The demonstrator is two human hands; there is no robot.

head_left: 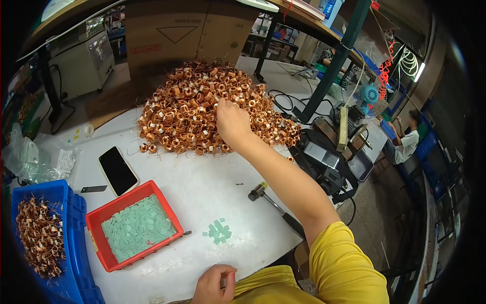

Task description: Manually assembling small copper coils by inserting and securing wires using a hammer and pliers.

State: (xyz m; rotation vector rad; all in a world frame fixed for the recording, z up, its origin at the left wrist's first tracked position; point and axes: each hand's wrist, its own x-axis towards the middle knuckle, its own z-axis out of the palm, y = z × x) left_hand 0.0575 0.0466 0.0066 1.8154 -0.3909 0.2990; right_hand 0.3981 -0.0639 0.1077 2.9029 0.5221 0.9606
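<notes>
A large heap of small copper wire coils point(177, 114), with loose wire ends sticking out, covers the far part of the white table point(172, 213). My right hand point(234, 124) reaches over the heap with its fingers curled down against the coils; the fingertips are mostly hidden, so what they grip cannot be made out. Close to the table's front edge, my left hand point(215, 285) is closed, thumb pressed to the curled fingers. Anything inside it is hidden. Small green rectangular pieces point(218, 231) lie loose between my hands. More of them fill a red tray point(176, 223).
At the left, a blue bin point(76, 218) holds more coils. A phone point(117, 171), a short dark ruler point(94, 189) and a clear plastic bag point(43, 159) lie nearby. A hammer point(276, 206) rests beside my right forearm, near a black device point(319, 162). Cardboard point(172, 45) stands behind the heap.
</notes>
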